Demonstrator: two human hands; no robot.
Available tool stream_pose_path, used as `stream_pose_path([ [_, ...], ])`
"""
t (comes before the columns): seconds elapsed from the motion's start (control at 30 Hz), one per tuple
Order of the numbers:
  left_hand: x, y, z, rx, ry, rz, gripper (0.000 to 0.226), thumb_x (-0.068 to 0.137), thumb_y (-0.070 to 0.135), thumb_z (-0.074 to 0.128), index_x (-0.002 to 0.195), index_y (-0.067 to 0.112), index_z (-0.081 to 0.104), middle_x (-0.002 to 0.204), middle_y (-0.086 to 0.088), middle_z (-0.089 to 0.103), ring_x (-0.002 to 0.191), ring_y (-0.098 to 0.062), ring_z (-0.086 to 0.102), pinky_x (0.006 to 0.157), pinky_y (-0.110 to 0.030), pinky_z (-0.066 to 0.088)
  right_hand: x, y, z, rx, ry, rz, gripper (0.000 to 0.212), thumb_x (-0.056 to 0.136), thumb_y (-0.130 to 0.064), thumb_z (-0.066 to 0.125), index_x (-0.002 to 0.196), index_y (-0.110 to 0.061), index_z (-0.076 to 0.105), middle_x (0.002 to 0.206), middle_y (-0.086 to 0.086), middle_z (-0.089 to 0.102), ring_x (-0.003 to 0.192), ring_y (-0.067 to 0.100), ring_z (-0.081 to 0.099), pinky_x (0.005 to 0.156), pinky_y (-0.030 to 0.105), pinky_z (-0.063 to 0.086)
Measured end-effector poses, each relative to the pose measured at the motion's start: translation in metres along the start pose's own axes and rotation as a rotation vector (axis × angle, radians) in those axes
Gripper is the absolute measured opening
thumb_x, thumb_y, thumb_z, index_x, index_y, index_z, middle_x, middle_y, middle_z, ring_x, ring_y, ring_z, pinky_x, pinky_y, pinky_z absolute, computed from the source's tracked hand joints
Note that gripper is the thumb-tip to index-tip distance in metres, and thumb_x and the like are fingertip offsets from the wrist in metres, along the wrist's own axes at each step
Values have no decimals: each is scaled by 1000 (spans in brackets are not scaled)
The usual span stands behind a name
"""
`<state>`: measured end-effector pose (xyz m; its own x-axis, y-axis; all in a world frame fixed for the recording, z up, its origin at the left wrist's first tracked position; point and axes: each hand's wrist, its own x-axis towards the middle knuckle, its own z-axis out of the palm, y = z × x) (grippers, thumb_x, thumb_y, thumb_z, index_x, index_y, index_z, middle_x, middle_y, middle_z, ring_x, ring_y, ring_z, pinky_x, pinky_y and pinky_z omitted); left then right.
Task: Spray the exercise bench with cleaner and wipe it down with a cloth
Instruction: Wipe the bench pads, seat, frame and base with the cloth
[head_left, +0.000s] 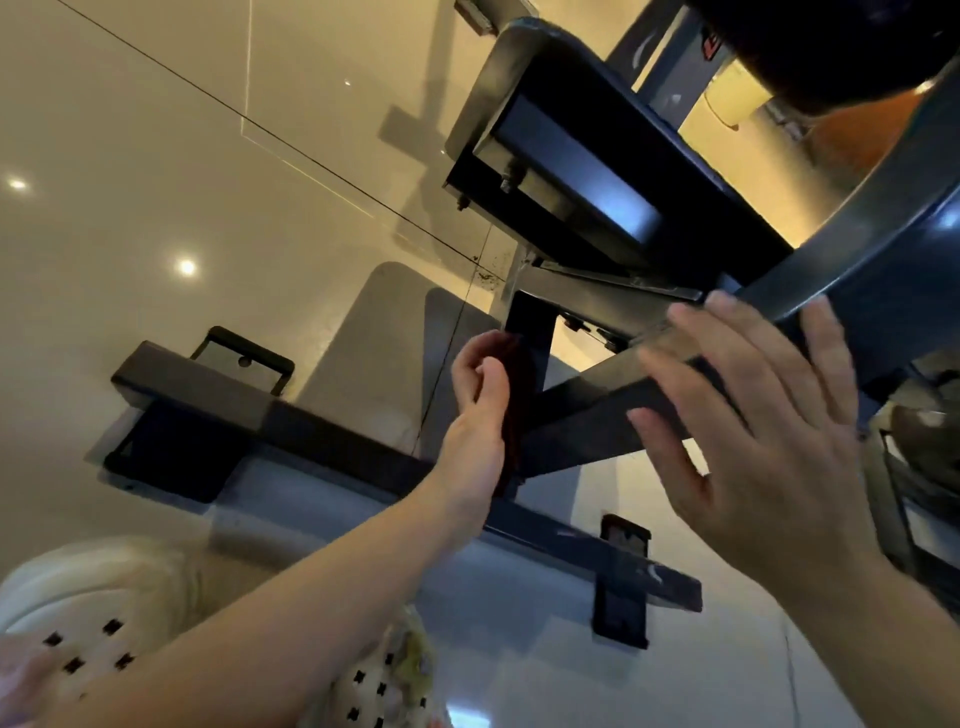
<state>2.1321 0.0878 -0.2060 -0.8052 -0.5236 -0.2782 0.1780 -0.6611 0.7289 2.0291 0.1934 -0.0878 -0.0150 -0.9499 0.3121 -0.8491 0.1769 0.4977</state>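
Left hand (480, 410) gripping dark cloth (519, 410) (against bench frame (597, 410)), right hand (753, 431) spread flat

head view, tilted, close on bench frame (597, 400), facing floor (156, 156)

A glossy cream tiled floor (156, 156) with thin grout lines and bright light spots carries the dark metal bench frame (597, 405). The frame's cross foot (332, 447) lies flat on the tiles, with black end caps (166, 462) at its ends.
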Motion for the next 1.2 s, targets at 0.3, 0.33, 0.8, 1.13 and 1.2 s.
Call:
stream_pose_path([
  [0.3,34,-31,35,192,-69,-92,32,75,72,33,101,73,53,134,34,41,134,-13,36,116,-35,26,12,35,60,-431,335,-71,38,95,-32,42,121,-14,64,126,7,56,127,27,43,120,41,11],
  [0.33,36,-28,33,100,-61,-145,33,83,64,39,94,52,67,131,10,54,121,-20,48,107,-34,38,12,36,60,-425,346,-67,38,95,-32,41,119,-15,64,125,6,56,124,27,46,120,41,12],
  [0.8,47,-39,-7,57,-83,52,50,94,-6,47,85,38,68,124,11,58,111,-17,58,67,-24,54,11,41,67,-459,446,-82,28,87,-31,49,101,-16,67,116,7,59,122,26,46,120,42,14],
  [1.13,69,-45,-19,396,-123,-18,32,95,10,55,98,42,55,100,13,62,98,-9,59,80,-23,47,9,40,63,-426,416,-71,27,90,-32,47,103,-16,64,118,6,57,128,24,38,120,42,13],
  [1.2,72,-41,-17,453,-38,56,34,96,7,52,94,40,55,93,12,62,91,-8,59,72,-20,44,9,38,62,-418,404,-59,27,91,-32,47,103,-16,64,118,6,56,129,24,37,121,41,12],
])
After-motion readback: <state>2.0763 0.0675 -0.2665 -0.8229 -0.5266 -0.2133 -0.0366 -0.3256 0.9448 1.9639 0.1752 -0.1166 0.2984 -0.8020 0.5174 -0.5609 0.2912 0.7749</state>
